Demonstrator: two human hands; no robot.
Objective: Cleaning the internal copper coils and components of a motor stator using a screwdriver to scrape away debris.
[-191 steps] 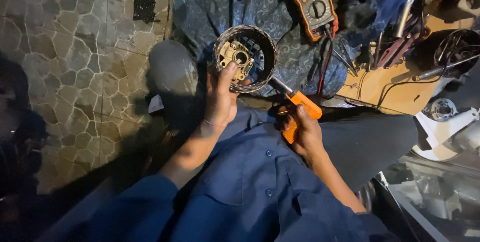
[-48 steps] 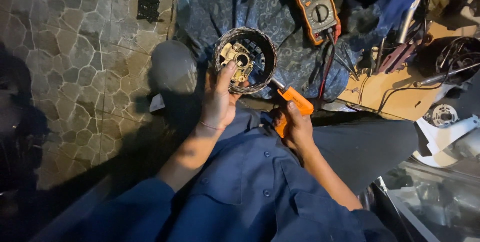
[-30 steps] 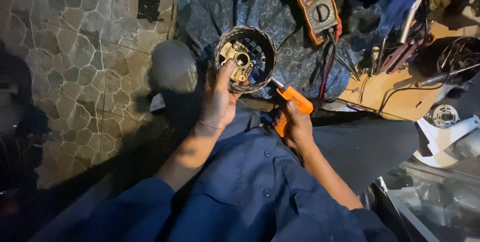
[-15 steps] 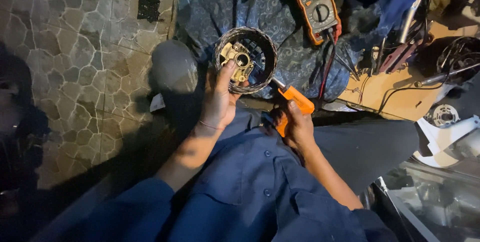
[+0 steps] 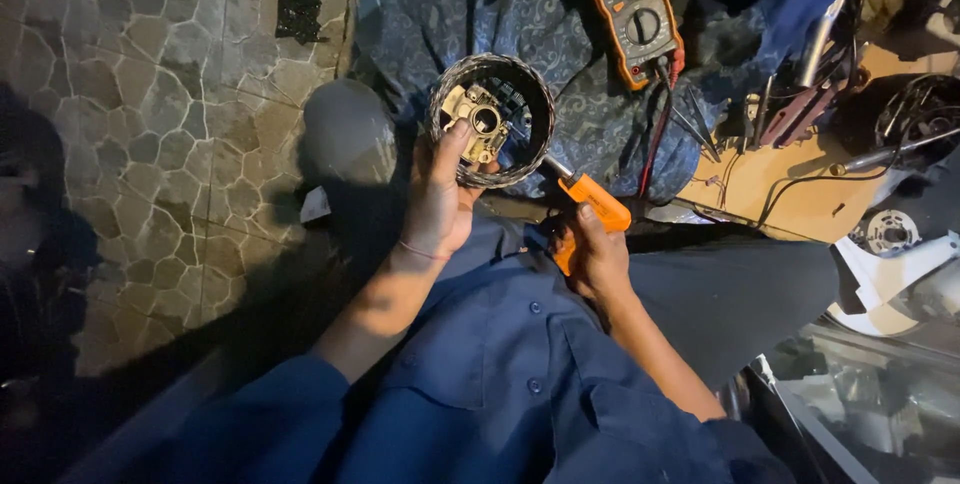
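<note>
while gripped, screwdriver [image 5: 590,206] tip toward housing [image 5: 492,116], up-left

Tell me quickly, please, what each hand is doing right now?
Left hand: closed on the round metal housing, thumb over its rim.
Right hand: closed on the orange-handled screwdriver, its tip pointing into the housing.

One view only is given, taken from the head and directed steeply downward, close above the lap, with stone floor [image 5: 150,124] at left.

orange multimeter [image 5: 634,6] on patterned cloth [image 5: 440,4]
</note>
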